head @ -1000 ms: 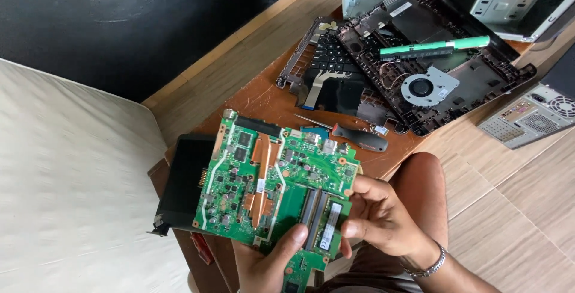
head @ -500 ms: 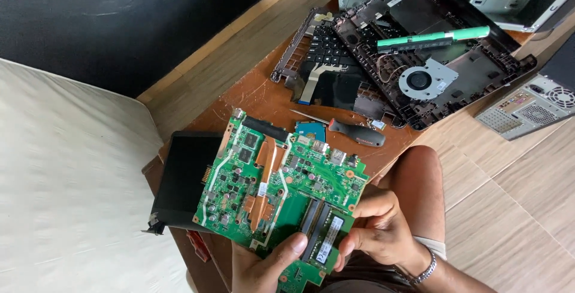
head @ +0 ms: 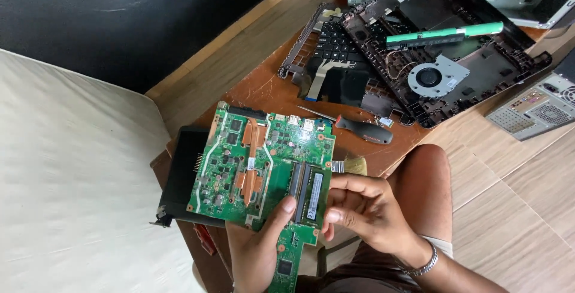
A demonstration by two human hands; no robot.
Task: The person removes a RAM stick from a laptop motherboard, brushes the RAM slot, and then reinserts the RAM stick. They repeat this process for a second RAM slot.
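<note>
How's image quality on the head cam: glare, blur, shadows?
Head view: sharp overall, no motion blur on the green circuit board or either hand, left hand, right hand. Daylight is soft; mild sheen on the wooden tabletop. Black wall is underexposed; white mattress is bright, not clipped.

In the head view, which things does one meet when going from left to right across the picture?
White mattress → black flat part → green motherboard → right hand → screwdriver → cooling fan → grey metal box.
</note>
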